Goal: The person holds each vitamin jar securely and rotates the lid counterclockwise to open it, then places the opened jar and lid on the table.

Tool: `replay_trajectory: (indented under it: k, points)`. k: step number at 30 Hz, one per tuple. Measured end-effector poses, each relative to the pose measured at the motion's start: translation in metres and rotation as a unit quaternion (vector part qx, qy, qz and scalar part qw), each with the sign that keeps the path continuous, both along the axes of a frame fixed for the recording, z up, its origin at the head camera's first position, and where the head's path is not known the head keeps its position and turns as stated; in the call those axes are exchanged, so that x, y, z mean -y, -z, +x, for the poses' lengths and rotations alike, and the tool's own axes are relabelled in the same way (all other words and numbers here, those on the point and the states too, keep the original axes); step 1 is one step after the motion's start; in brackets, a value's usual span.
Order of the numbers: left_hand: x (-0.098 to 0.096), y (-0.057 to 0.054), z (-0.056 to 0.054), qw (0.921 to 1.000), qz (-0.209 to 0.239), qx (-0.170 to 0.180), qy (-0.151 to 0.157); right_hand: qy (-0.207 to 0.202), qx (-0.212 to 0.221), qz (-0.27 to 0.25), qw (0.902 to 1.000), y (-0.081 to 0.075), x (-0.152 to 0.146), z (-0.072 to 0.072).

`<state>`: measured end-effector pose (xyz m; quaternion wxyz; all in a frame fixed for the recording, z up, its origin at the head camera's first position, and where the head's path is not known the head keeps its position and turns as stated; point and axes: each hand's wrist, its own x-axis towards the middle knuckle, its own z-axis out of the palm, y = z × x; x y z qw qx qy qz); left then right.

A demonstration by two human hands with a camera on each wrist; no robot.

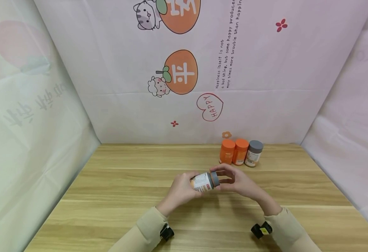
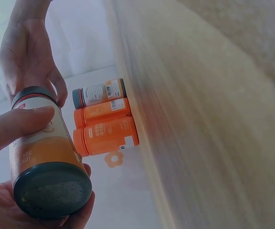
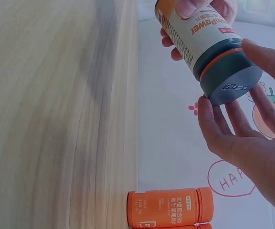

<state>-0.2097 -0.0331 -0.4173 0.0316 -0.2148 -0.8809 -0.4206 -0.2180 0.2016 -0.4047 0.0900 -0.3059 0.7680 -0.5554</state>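
A white and orange supplement bottle (image 1: 201, 182) is held tilted on its side above the table. My left hand (image 1: 181, 190) grips its body, with the thumb across the label and the dark base (image 2: 54, 191) showing in the left wrist view. Around the grey cap (image 3: 233, 78) at the other end, my right hand (image 1: 242, 182) has its fingertips; thumb and fingers touch the rim, and the palm stays apart from it. An orange seam shows below the cap in the right wrist view, and the cap sits on the bottle.
Beyond the hands, two orange bottles (image 1: 227, 152) and a white bottle with a grey cap (image 1: 254, 154) stand in a row at the back right. The wooden table (image 1: 133, 196) meets a printed white cloth backdrop (image 1: 124, 105); cloth also hangs at both sides.
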Motion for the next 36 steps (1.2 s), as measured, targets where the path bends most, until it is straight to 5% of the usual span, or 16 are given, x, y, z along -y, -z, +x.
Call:
replay_trajectory:
  k: [11,21,36]
  points:
    - [-0.002,0.001,0.0,0.9999,-0.009,-0.004,-0.007,0.064,0.061,0.05,0.9948,-0.002,0.008,-0.001]
    - [-0.004,0.0,0.002,0.9993,-0.028,-0.022,-0.013,0.128,0.147,0.093,0.9765,-0.004,0.017,0.0]
    - [-0.004,0.002,0.0,0.9997,-0.011,-0.013,-0.014,0.114,0.147,0.072,0.9799,-0.002,0.013,0.001]
